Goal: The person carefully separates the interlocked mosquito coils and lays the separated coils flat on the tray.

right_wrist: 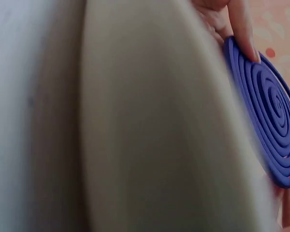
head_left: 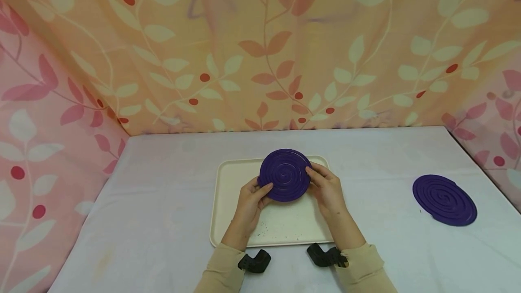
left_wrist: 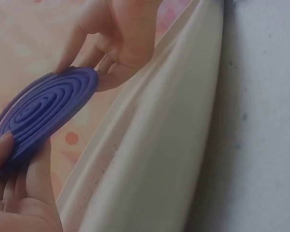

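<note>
A round purple mosquito coil (head_left: 285, 175), wound in a tight spiral, is held up over a cream tray (head_left: 228, 202) with its flat face tilted upward. My left hand (head_left: 250, 200) pinches its lower left edge, thumb on the top face and fingers beneath. On the opposite edge, my right hand (head_left: 325, 189) grips it between thumb and fingers. The left wrist view shows the coil (left_wrist: 43, 108) edge-on between both hands, while in the right wrist view the coil (right_wrist: 268, 111) is partly cut off at the right.
Another purple mosquito coil (head_left: 445, 200) lies on the white tablecloth (head_left: 163, 220) at the right. Small dark crumbs (head_left: 266, 229) dot the tray's near part. Black wrist cameras (head_left: 255, 261) sit at both sleeves. Leaf-patterned curtains (head_left: 260, 58) enclose the back and sides.
</note>
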Available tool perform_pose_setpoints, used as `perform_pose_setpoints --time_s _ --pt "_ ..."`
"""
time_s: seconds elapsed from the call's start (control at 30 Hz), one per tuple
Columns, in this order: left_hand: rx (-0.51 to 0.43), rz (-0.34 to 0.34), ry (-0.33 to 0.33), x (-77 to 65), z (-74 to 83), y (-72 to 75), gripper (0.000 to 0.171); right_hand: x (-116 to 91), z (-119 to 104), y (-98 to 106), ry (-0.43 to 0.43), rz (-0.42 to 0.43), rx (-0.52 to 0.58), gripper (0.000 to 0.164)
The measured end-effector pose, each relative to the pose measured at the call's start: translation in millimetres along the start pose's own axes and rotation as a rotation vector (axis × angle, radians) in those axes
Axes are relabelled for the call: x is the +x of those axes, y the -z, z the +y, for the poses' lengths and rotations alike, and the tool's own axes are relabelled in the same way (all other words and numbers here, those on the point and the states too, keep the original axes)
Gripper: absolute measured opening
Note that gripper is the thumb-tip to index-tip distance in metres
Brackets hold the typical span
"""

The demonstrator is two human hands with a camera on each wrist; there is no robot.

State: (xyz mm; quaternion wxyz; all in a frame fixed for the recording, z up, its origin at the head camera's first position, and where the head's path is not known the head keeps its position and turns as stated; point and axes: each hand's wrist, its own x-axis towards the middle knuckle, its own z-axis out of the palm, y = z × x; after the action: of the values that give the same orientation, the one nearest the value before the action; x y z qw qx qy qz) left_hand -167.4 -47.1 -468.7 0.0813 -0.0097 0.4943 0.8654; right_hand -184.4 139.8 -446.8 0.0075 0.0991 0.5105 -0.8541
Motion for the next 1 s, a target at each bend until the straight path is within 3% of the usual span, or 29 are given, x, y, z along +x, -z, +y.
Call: perform_pose_setpoints --time_s 0.17,0.3,0.5,0.7,0.8,1.0 --pt "-0.009 -0.004 -0.008 -0.2 0.5 0.3 0.036 -0.6 -1.6 1.1 0.049 0.035 0.000 0.029" --pt "-0.068 -0.025 -0.023 -0.1 1.8 0.4 0.043 0.2 -0.9 1.3 0.060 0.073 0.004 0.025" --pt "-0.164 -0.092 -0.051 -0.3 3.2 0.7 0.054 1.2 -0.7 0.7 0.066 0.104 0.009 0.022" --pt "-0.213 -0.166 -0.093 -0.3 3.4 0.9 0.051 1.3 -0.5 0.0 0.068 0.116 0.001 0.027" --pt "-0.181 -0.156 -0.115 0.3 2.4 1.6 0.047 1.4 -0.3 -0.1 0.072 0.120 -0.025 0.028" --pt "-0.057 -0.069 -0.139 2.6 0.5 2.2 0.044 1.4 -0.1 0.1 0.075 0.102 -0.078 0.025"
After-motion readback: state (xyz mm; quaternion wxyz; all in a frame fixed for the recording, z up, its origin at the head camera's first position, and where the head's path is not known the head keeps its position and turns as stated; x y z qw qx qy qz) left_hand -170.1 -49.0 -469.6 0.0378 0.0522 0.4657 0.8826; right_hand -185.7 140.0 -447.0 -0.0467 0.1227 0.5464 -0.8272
